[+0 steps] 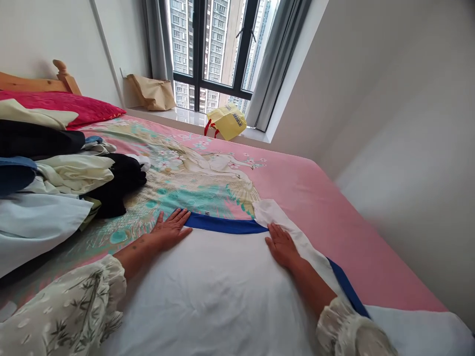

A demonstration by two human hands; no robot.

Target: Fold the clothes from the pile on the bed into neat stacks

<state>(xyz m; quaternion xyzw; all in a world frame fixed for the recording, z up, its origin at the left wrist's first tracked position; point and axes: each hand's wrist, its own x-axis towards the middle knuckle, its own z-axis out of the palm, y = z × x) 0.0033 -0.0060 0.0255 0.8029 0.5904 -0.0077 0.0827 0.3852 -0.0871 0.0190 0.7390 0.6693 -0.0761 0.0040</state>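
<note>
White garment [222,296] nearest, spread flat on bed [319,198], blue band [226,225] along far edge. Left of garment: clothes pile [70,173], apart from it. Left hand [171,228] open, fingers spread, palm down at garment's left corner, touching band end. Right hand [282,245] open, palm flat beside folded-back flap [270,210]. Nothing pinched; palms apparently pin cloth smooth. Garment lies under and between hands.
</note>
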